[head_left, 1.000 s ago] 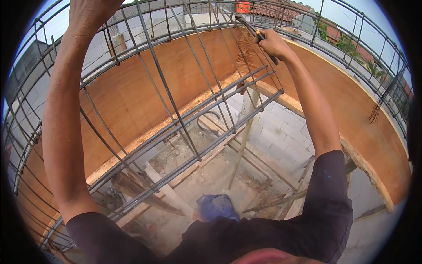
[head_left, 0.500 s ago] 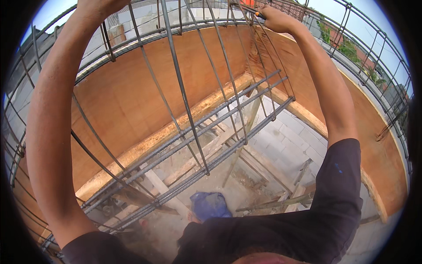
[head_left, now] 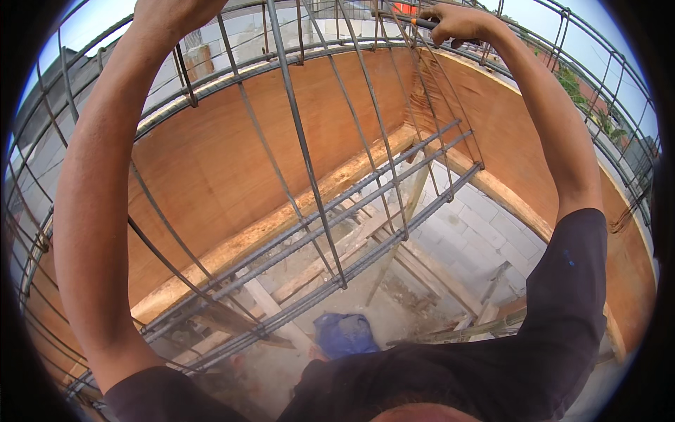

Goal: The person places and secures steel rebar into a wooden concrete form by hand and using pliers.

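Observation:
A cage of steel rebar point(head_left: 299, 141) with thin bent stirrups spans the view in front of me. At the top edge, my left hand point(head_left: 184, 13) is at the cage's upper bars; its fingers are cut off by the picture's edge, so its grip does not show. My right hand point(head_left: 460, 25), at the top right, is closed round a hand tool with a black and orange handle point(head_left: 423, 23). The tool's far end lies among the upper bars and its kind is unclear. Below, the cage's lower bars point(head_left: 365, 257) run diagonally and end at the right.
Brown plywood panels point(head_left: 218, 162) with timber edging point(head_left: 358, 165) meet in a corner behind the cage. Another rebar cage point(head_left: 598, 88) runs along the right. Far below are a grey block wall point(head_left: 485, 218), wooden planks point(head_left: 429, 271) and a blue sack-like object point(head_left: 344, 334).
The view has shifted, so the cage and panels appear slightly lower and further right. My right hand has turned on the tool, its fingers now showing more. The left hand stays at the upper bars.

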`<action>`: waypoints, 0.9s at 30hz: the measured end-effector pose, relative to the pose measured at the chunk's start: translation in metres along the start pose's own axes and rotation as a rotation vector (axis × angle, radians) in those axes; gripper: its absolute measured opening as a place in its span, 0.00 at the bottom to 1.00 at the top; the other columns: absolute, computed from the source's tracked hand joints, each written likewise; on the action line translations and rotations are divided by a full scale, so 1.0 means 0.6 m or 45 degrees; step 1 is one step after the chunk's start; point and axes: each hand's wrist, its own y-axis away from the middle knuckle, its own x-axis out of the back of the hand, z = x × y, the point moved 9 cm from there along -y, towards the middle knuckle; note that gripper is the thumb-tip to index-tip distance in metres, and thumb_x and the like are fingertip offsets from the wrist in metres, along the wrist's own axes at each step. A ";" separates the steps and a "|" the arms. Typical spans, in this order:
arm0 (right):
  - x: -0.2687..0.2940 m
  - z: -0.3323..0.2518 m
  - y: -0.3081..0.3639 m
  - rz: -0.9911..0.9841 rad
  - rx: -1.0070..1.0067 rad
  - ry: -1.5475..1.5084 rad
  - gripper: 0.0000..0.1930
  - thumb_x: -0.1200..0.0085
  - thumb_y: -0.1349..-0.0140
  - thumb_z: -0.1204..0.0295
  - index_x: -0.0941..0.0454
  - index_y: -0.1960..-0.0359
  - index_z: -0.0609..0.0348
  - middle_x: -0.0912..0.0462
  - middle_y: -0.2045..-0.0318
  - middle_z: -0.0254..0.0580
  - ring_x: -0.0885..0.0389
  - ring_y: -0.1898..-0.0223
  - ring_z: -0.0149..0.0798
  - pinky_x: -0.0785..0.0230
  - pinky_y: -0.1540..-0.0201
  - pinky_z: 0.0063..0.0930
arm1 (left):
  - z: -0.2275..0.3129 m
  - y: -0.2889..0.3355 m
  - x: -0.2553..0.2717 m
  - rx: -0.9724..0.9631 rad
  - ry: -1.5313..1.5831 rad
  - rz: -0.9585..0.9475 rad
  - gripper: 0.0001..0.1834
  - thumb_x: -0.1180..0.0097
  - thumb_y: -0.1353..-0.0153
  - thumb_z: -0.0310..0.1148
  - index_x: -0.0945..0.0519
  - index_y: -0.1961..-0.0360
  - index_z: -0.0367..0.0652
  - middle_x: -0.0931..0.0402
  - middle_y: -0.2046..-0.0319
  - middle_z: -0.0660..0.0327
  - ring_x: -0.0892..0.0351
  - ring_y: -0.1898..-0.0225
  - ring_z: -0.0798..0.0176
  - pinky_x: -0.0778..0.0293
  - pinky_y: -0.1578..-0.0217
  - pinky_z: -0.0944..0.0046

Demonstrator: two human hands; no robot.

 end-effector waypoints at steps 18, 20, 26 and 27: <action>-0.110 0.062 0.059 0.452 -0.288 -0.007 0.20 0.44 0.52 0.61 0.21 0.62 0.65 0.18 0.70 0.59 0.18 0.64 0.55 0.30 0.56 0.45 | 0.010 -0.008 -0.032 0.016 0.099 -0.440 0.47 0.67 0.27 0.61 0.32 1.00 0.42 0.39 0.98 0.57 0.32 0.89 0.50 0.26 0.56 0.53; -0.120 0.068 0.060 0.481 -0.319 -0.014 0.20 0.44 0.51 0.60 0.20 0.61 0.65 0.18 0.69 0.60 0.18 0.62 0.56 0.29 0.54 0.45 | 0.018 -0.006 -0.030 -0.065 0.084 -0.365 0.48 0.69 0.27 0.63 0.31 1.00 0.43 0.37 0.98 0.57 0.28 0.85 0.50 0.46 0.40 0.41; 0.003 0.038 0.001 0.271 0.041 0.774 0.14 0.48 0.41 0.72 0.20 0.56 0.65 0.20 0.73 0.58 0.19 0.66 0.54 0.29 0.60 0.48 | 0.013 -0.004 -0.022 -0.062 0.090 -0.263 0.49 0.71 0.28 0.65 0.28 0.99 0.42 0.36 0.97 0.56 0.24 0.81 0.49 0.64 0.30 0.31; 0.010 0.024 -0.002 0.401 0.128 0.857 0.15 0.49 0.40 0.75 0.20 0.53 0.65 0.18 0.67 0.62 0.19 0.62 0.61 0.28 0.57 0.52 | 0.016 -0.005 -0.017 -0.078 0.025 -0.223 0.49 0.71 0.28 0.66 0.27 0.98 0.41 0.36 0.97 0.56 0.24 0.81 0.48 0.65 0.29 0.31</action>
